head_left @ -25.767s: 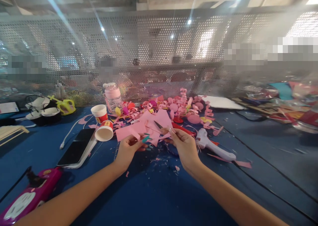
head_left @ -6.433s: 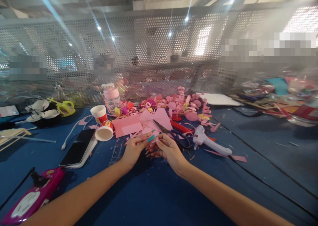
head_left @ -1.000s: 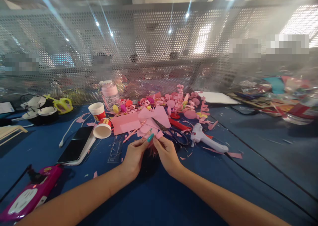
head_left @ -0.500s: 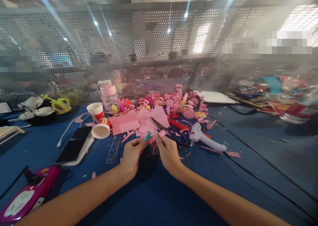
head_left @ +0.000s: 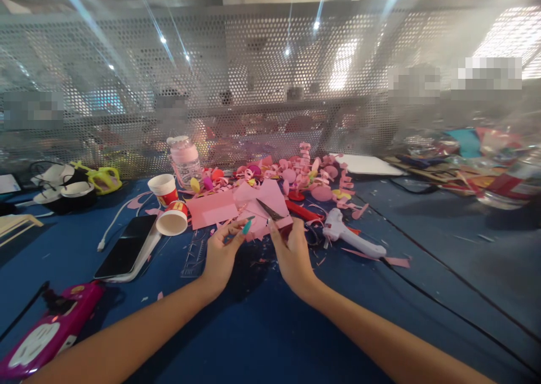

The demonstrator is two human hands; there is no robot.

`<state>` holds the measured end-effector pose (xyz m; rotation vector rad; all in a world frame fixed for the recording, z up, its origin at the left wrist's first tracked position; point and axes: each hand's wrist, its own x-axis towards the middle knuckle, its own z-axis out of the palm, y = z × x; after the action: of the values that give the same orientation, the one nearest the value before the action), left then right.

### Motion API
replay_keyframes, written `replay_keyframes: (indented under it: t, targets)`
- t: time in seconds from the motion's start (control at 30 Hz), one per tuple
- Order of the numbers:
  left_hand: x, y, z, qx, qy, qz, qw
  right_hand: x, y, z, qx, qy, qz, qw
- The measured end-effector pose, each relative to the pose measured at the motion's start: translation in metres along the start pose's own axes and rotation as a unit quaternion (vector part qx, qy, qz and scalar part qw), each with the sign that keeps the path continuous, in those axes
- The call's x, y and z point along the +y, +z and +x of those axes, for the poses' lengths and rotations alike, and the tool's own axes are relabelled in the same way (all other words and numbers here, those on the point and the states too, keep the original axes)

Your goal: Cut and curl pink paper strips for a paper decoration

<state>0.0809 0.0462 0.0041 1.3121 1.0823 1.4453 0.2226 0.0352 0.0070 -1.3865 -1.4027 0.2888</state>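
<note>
My right hand (head_left: 295,254) pinches a small piece of pink paper (head_left: 284,222) between thumb and fingers, just in front of the scissors (head_left: 270,209), whose blades point away to the left. To its left, my left hand (head_left: 222,254) is apart from that paper, with nothing visible in it. Its thumb and forefinger, with teal nails, are slightly parted above the clear ruler (head_left: 194,257). Pink paper sheets (head_left: 213,208) lie beyond both hands. My right fingers hide most of the scissors' dark handles.
A white glue gun (head_left: 353,237) with a cord lies right. Paper cups (head_left: 172,219), a phone (head_left: 127,246) and a magenta power strip (head_left: 46,333) are left. A pile of pink cutouts (head_left: 291,175) and a bottle (head_left: 185,159) stand before the perforated metal panel (head_left: 262,68).
My hands have drawn apart. My left fingers have come away from the small pink paper and parted slightly, while my right hand has shifted a little right with the paper.
</note>
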Motion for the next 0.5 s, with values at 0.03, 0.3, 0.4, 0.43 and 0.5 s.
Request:
replay_keyframes:
  t: [0.03, 0.3, 0.4, 0.43, 0.5]
  targets:
    - [0.000, 0.000, 0.000, -0.005, -0.010, -0.001, 1.000, -0.001, -0.002, 0.000, 0.038, -0.048, -0.044, 0.997]
    - [0.003, 0.002, -0.001, -0.074, -0.060, -0.034, 0.995, -0.011, -0.012, 0.003, -0.105, -0.279, -0.239, 0.924]
    - [0.001, 0.001, -0.001, -0.088, -0.050, -0.035, 0.994, -0.007, -0.009, 0.005, -0.184, -0.259, -0.177, 0.932]
    - [0.000, 0.001, -0.001, -0.091, -0.045, -0.037, 0.994, -0.006, -0.008, 0.006, -0.203, -0.239, -0.141, 0.939]
    - [-0.001, 0.001, -0.001, -0.095, -0.037, -0.042, 0.994, -0.004, -0.007, 0.006, -0.240, -0.188, -0.058, 0.951]
